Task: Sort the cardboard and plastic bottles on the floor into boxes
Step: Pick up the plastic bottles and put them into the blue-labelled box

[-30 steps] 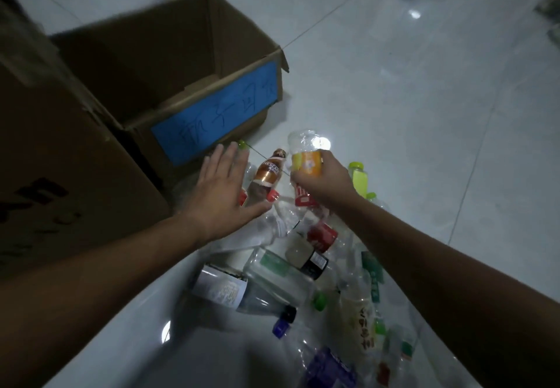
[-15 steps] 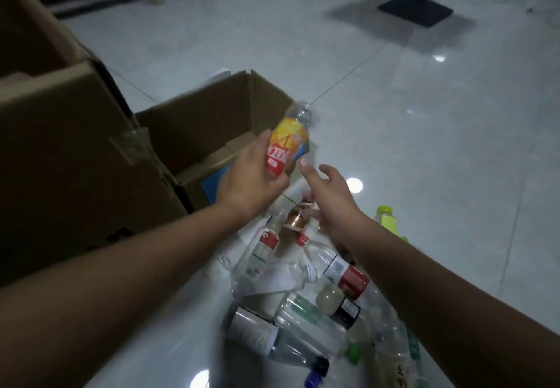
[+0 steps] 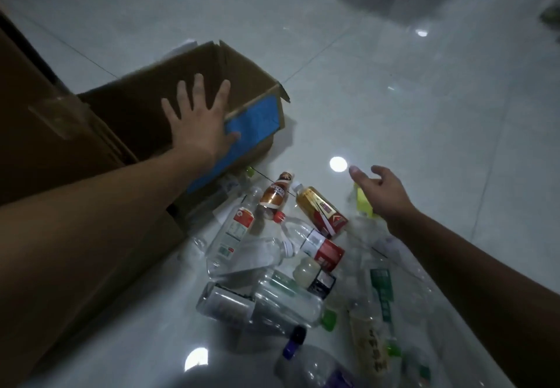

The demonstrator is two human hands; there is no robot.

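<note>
My left hand (image 3: pixel 198 128) is spread flat with fingers splayed, holding nothing, over the mouth of the open cardboard box (image 3: pixel 251 78). My right hand (image 3: pixel 381 192) is loose and empty too, fingers reaching out, to the right of the box and nearer me. It covers part of a yellow-green bottle (image 3: pixel 363 207), so I cannot make out that bottle's shape.

The inside of the box is dark and my left hand blocks much of it; I cannot tell what lies in it. The writing on its blue label (image 3: pixel 257 121) is blurred past reading. A larger sheet of cardboard (image 3: pixel 60 205) stands against the box's left side, cut off by the frame edge.

The plastic bottles (image 3: pixel 288 266) lie heaped on the white tiled floor (image 3: pixel 394 99) just in front of the box. All are on their sides and most are clear and crumpled. Nearest the box are a brown-labelled bottle (image 3: pixel 277 195) and a gold-and-red one (image 3: pixel 321 212), then a clear one with a red-topped label (image 3: pixel 235 233). Farther from the box the heap blurs, and a purple-capped bottle (image 3: pixel 309 366) runs off the bottom edge.
</note>
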